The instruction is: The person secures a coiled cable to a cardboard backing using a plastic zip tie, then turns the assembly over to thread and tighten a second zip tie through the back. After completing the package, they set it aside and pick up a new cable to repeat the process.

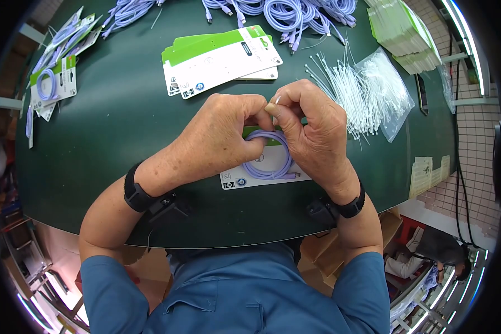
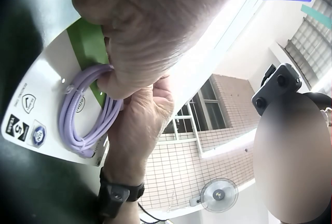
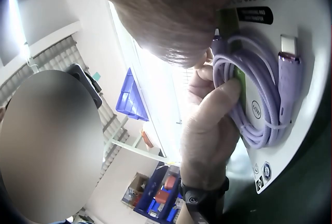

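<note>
A coiled lilac USB-C cable [image 1: 270, 175] lies against a white and green packaging card [image 1: 231, 173] in front of the person. The left hand [image 1: 211, 133] grips the coil's upper left, its thumb pressed inside the loop over the card. Close beside it, the right hand [image 1: 320, 131] pinches a small white tip, seemingly of a cable tie, between thumb and forefinger at the coil's top. One metal-tipped plug [image 3: 289, 71] rests along the coil's side in the right wrist view. A thin tie [image 3: 277, 125] circles the strands there. Curled fingers hide the coil's top.
Blank cards [image 1: 222, 64] are stacked ahead, with lilac cables [image 1: 289, 16] behind. Loose white cable ties [image 1: 353, 94] spill from a clear bag at right, near a tall card stack [image 1: 403, 33]. Carded cables [image 1: 53, 86] lie at far left. A phone [image 1: 422, 94] sits near the right edge.
</note>
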The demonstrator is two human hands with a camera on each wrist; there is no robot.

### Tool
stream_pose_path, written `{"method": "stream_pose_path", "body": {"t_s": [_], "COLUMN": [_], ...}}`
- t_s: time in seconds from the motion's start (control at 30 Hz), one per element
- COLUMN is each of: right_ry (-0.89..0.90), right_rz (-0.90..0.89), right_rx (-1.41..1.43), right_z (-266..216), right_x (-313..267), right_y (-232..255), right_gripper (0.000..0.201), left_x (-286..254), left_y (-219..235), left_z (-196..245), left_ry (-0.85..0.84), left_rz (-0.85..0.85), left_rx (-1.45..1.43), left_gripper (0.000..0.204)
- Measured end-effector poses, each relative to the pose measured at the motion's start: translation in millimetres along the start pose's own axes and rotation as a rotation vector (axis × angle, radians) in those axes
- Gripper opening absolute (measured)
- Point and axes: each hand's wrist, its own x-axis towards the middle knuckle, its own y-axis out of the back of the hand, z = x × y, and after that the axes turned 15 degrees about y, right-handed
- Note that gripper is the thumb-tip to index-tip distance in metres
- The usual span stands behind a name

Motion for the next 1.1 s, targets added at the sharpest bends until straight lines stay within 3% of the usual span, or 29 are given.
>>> {"method": "stream_pose_path", "body": {"t_s": [0.5, 0.63, 0.83, 0.97, 1.1], "right_ry": [0.006, 0.207, 0.100, 0.024, -0.011], "right_rz": [-0.005, -0.021, -0.212, -0.301, -0.336], "right_rx": [-0.003, -0.088, 0.060, 0.192, 0.254], "right_z": [-1.8, -6.8, -24.7, -28.0, -27.7], "right_x": [3.3, 9.1, 10.3, 9.7, 9.6], "right_y": [4.2, 16.6, 26.6, 31.6, 34.1], "right_gripper": [0.018, 0.026, 0.026, 0.027, 0.027], "left_x": [-0.1, 0.4, -2.0, 1.1, 1.9], "left_y": [-0.3, 2.2, 7.7, 5.8, 9.0], "left_z": [-4.2, -2.5, 5.2, -4.2, -3.5], "left_ry": [-0.016, -0.005, 0.091, -0.043, -0.019], "left_rz": [0.018, 0.026, 0.006, 0.025, 0.008], "left_rx": [-0.042, -0.079, -0.122, -0.098, -0.101], "left_gripper": [0.018, 0.018, 0.015, 0.020, 0.022]}}
